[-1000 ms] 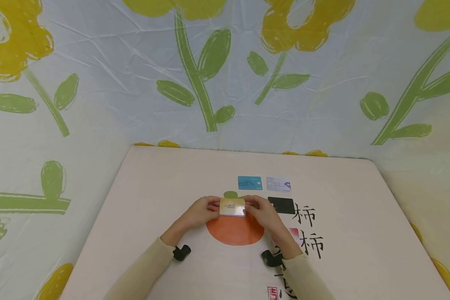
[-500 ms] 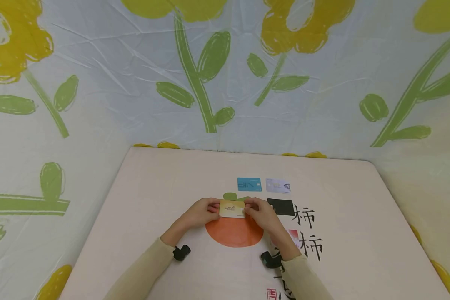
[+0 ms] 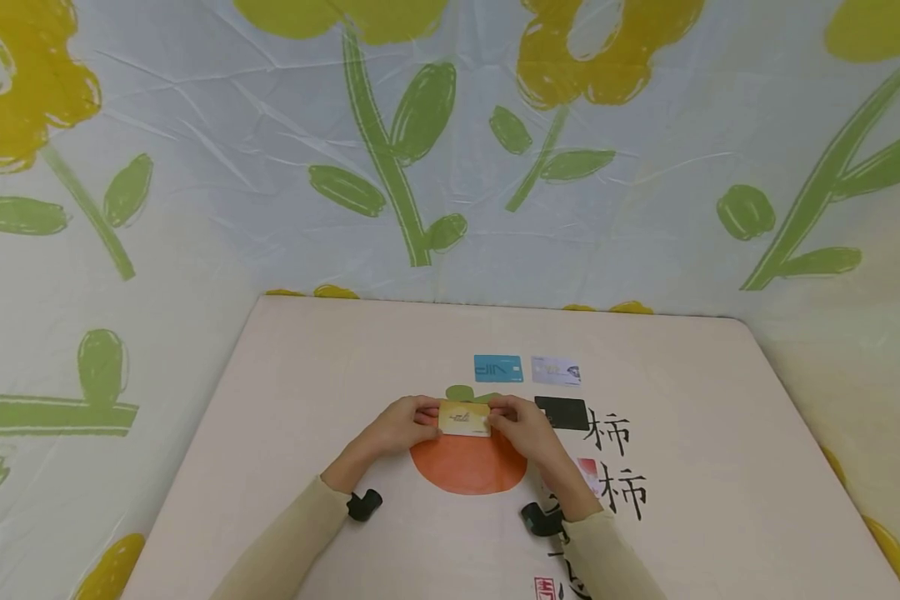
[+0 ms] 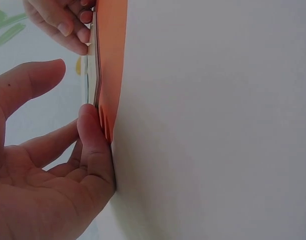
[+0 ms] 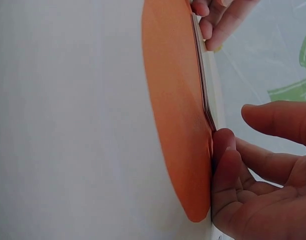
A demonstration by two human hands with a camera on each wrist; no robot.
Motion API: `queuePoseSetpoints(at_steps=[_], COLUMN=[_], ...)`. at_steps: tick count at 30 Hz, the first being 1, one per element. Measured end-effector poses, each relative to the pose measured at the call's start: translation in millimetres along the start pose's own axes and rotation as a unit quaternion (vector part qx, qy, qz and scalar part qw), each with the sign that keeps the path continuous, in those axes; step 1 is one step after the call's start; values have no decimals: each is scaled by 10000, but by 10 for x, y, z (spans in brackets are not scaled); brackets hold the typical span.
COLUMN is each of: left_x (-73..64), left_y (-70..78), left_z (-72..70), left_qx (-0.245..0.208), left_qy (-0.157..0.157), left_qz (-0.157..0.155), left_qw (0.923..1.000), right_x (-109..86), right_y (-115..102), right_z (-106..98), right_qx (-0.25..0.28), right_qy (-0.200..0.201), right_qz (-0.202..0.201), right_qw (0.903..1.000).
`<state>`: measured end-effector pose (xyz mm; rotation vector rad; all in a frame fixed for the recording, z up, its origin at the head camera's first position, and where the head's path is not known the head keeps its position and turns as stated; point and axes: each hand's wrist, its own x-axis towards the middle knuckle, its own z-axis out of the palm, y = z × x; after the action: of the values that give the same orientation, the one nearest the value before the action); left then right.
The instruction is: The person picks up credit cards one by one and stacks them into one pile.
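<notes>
A small stack of cards (image 3: pixel 464 418), topped by a yellow-gold card with dark lettering, sits between my two hands over an orange printed shape. My left hand (image 3: pixel 399 427) holds its left short end and my right hand (image 3: pixel 528 427) its right short end, fingers curled in at the edges. Seen edge-on in the left wrist view, the stack (image 4: pixel 94 65) shows several thin layers, with its lower end at the left fingertips (image 4: pixel 90 125). In the right wrist view the stack (image 5: pixel 206 75) meets the right fingertips (image 5: pixel 224 142), and the thumb is raised apart.
Behind the hands lie a blue card (image 3: pixel 498 368) and a silver-white card (image 3: pixel 557 371). A black card (image 3: pixel 562 413) lies right of the right hand. A pink-red card (image 3: pixel 588 472) is partly hidden by the right forearm. A floral cloth (image 3: pixel 270 208) hangs around the table (image 3: pixel 330 350).
The glare on the top card has faded and its face looks flatter than a second ago. Both hands stay in place around the stack.
</notes>
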<state>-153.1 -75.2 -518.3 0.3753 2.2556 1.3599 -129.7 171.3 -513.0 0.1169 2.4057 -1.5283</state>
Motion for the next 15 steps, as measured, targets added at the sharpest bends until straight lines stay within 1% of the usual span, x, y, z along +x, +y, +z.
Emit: queuePoseSetpoints(at_steps=[15], left_x=[-32], left_y=[23], left_z=[-11], left_qx=[-100], left_qy=[19], left_qz=[42], left_qw=[9999], right_x=[-9], right_y=[6], right_z=[8], right_qx=[-50], right_qy=[47], right_qz=[144], right_qw=[9999])
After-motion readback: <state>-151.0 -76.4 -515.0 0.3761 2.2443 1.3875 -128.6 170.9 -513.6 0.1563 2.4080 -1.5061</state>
